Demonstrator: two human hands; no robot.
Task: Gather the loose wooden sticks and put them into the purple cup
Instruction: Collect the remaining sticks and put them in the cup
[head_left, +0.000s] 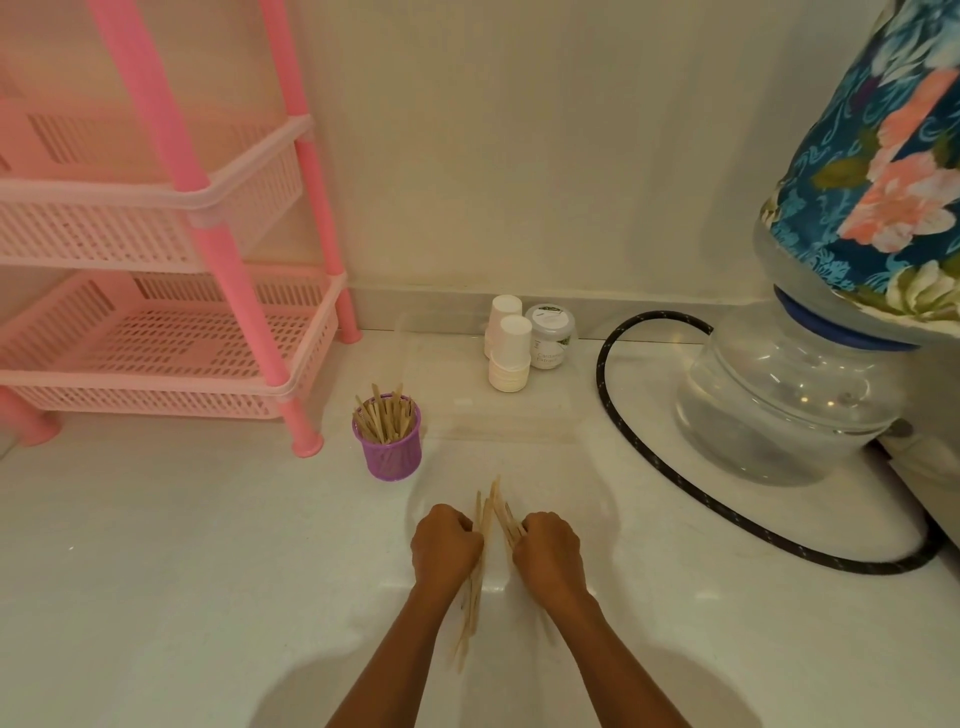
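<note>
The purple mesh cup (390, 453) stands on the white counter, left of centre, with several wooden sticks upright in it. Nearer to me, my left hand (445, 543) grips a bundle of wooden sticks (474, 597) whose ends stick out above and below the fist. My right hand (548, 548) is curled round a second bundle of sticks (503, 512), tips pointing up and left. The two fists sit side by side, almost touching, about a hand's length in front and to the right of the cup.
A pink plastic rack (171, 332) stands at the left. Stacked white paper cups (510, 353) and a small jar (550, 338) sit by the wall. A large water bottle (789, 384) with floral cover and a black hose (639, 462) fill the right.
</note>
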